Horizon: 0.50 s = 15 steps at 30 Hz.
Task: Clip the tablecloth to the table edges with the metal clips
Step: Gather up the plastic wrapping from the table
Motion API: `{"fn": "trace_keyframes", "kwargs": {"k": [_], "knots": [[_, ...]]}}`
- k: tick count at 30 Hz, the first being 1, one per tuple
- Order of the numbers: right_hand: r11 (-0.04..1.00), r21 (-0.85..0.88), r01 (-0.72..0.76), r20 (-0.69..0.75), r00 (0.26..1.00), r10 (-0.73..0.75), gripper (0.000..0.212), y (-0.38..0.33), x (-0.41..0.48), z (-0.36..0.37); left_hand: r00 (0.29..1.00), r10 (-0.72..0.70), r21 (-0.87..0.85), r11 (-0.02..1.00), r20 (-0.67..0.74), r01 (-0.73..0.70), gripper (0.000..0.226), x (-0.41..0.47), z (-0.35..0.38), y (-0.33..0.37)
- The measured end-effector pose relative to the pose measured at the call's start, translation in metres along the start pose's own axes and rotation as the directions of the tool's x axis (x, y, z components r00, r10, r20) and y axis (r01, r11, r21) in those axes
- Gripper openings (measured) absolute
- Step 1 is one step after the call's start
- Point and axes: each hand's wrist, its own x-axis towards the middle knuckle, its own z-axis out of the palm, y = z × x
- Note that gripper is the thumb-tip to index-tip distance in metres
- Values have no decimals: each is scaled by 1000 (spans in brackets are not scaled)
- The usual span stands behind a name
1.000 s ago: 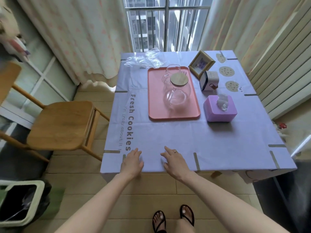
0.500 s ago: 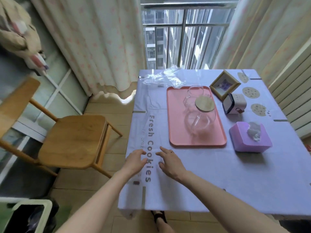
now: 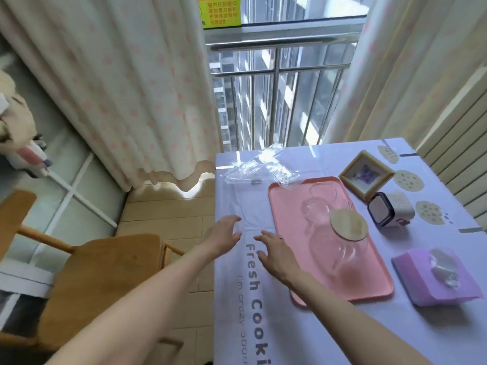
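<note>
Both hands spread, holding nothing: left hand (image 3: 224, 234), right hand (image 3: 276, 252) over smooth lilac tablecloth (image 3: 421, 327).

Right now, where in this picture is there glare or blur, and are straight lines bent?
Head view: daylight glares on the clear plastic bag and the far end of the tablecloth; same view, the left hand and right hand look slightly soft; its wide lens tilts the curtain outward.

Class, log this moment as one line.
left hand: open, over tablecloth edge | right hand: open, beside pink tray | held: nothing
</note>
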Motion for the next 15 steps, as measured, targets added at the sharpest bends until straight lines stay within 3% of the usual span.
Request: {"fn": "trace_keyframes", "kwargs": {"k": [5,9,15], "knots": [[996,-14,-83,-158,984,79,45,-6,58,-23,996,86,3,996,-37,-86,47,83,-46,-5],[985,-56,-161,-251,957,143,44,-4,106,-39,989,147,179,973,20,-148,58,146,-67,-11],[913,-323,-249,-223,958,182,39,12,150,-43,973,216,301,925,84,-231,57,200,-70,-24]]}}
